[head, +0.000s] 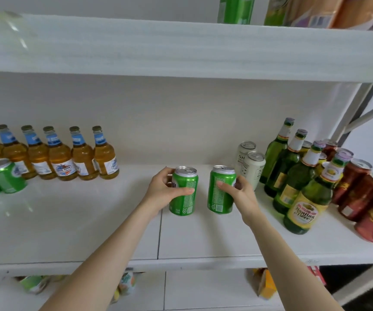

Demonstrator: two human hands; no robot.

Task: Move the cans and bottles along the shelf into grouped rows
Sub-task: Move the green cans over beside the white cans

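Two green cans stand upright in the middle of the white shelf (113,232). My left hand (163,189) grips the left green can (184,198), thumb across its front. My right hand (239,194) grips the right green can (220,196) from its right side. More green cans (3,178) stand at the far left, in front of a row of amber bottles with blue neck labels (59,153). At the right are two white cans (251,167), several green beer bottles (302,191) and several red cans (365,198).
An upper shelf board (181,48) hangs overhead with a green can and packets on it. Below the shelf edge a lower level holds blurred packets (264,286). A grey metal frame (360,115) rises at the right end. A seam splits the shelf surface at centre.
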